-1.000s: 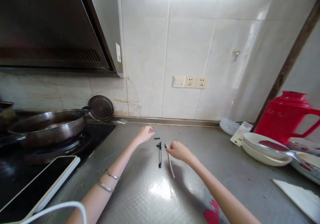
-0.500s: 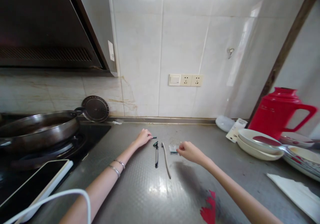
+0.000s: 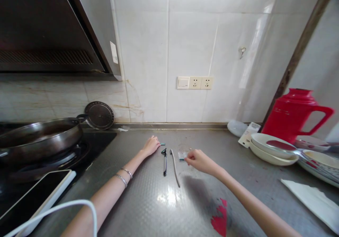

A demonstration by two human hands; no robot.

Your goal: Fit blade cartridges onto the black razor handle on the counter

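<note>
My left hand [image 3: 151,145] rests on the metal counter [image 3: 143,201], its fingers closed at one end of a small dark green piece [image 3: 162,144]. Below that piece lies a black razor [image 3: 165,162] with its head toward the wall. A thin grey curved stick [image 3: 175,168] is to its right. My right hand [image 3: 194,158] pinches the right side of a small clear case [image 3: 182,155] with a teal strip along its near edge. The fingertips partly cover that side.
A pan [image 3: 42,134] sits on the black stove at left, with a phone [image 3: 39,193] and white cable in front. Stacked dishes [image 3: 272,156], a red jug [image 3: 290,115] and white paper [image 3: 311,203] are at right. A red patch [image 3: 220,219] marks the near counter.
The view has shifted slightly. More of the green piece shows beside my left fingers. Both hands stay in nearly the same places.
</note>
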